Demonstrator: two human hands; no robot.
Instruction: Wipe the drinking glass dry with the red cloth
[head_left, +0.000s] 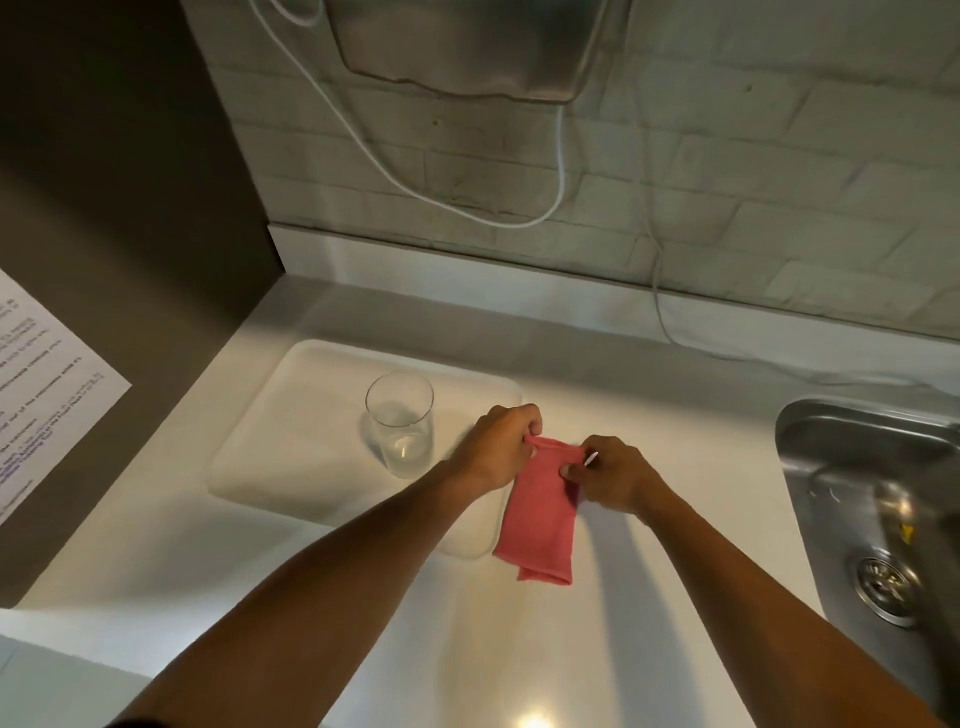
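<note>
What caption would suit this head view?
Left hand and right hand pinch the top edge of the red cloth, beside the drinking glass on a white tray.

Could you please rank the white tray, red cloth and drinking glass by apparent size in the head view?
1. white tray, largest.
2. red cloth and drinking glass: nearly alike; the held-up cloth may be nearer, so unranked.

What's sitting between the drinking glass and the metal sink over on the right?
Head view: the left hand and right hand pinch the red cloth there, over the edge of the white tray and bare counter.
</note>
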